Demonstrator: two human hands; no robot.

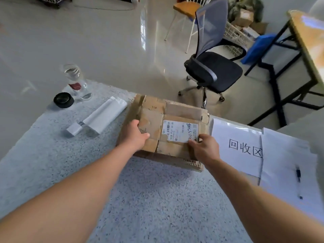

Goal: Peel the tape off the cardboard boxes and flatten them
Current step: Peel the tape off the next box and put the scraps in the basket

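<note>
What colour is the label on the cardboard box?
The label is white with black print and handwriting, best seen in the head view.

An office workroom: a mesh-backed swivel chair (213, 69) stands on glossy floor tiles (105, 50) near a black-framed desk (308, 39). Printed sheets (233, 135) and a pen (298, 174) lie at the table's (157, 199) right edge.

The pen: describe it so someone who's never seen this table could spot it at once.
On the speckled grey table, look right of the cardboard box, where white sheets lie. The slim dark pen lies on the blank sheet, not the one with big characters.
</note>
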